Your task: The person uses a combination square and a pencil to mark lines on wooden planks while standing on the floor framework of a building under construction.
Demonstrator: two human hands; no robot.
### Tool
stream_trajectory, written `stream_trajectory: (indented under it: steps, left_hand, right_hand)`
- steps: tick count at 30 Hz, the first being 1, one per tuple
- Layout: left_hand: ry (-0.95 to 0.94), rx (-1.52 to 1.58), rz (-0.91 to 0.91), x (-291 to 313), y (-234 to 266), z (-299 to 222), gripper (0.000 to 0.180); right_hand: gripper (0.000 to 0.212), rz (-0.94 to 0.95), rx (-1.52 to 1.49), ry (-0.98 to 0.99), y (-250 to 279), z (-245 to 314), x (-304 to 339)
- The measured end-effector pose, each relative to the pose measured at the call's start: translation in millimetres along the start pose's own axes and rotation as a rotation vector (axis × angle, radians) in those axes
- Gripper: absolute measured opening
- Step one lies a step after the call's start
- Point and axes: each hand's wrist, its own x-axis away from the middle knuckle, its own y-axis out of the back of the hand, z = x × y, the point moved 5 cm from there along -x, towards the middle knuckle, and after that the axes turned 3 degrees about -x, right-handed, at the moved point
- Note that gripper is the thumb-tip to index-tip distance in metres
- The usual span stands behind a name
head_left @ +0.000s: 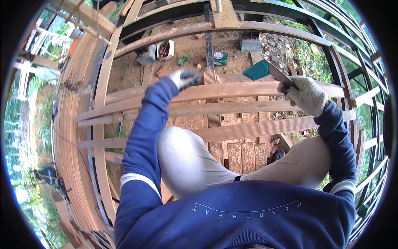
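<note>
My right hand (309,95), in a pale knit glove, grips the flat metal blade of a try square (256,71). Its teal stock points up and left, above a reddish-brown timber beam (236,90). My left hand (186,79), in a pale glove with dark fingers, hovers at that beam's far edge, left of centre. The left fingers are curled together; whatever they may hold is too dark and small to make out. A thin dark line crosses the beam just right of the left hand. Both knees are bent apart below the beams.
More timber beams (257,129) run crosswise over a dark metal frame (319,25). Long boards (70,137) lie stacked at left. On the ground beyond sit a white bucket (165,50), a green box (220,58) and concrete blocks (250,43). Short planks (248,157) lie between my legs.
</note>
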Motion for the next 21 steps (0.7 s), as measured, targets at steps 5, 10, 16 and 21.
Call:
stream_trajectory:
  steps: [5, 10, 16, 21]
  left_hand:
    - [0.404, -0.907, -0.113, 37, -40, 184, 0.066]
    - [0.323, -0.883, -0.323, 44, -108, 173, 0.06]
    - [0.23, -0.918, -0.426, 80, -110, 161, 0.053]
    - [0.255, -0.918, -0.291, 92, -105, 164, 0.062]
  right_hand:
    - [0.02, -0.087, -0.162, 0.038, 9, -1, 4]
    - [0.02, -0.1, -0.057, -0.131, 13, -34, 11]
    - [0.025, -0.066, 0.029, -0.128, 2, -14, 1]
    - [0.023, -0.021, 0.104, -0.191, -8, -12, -10]
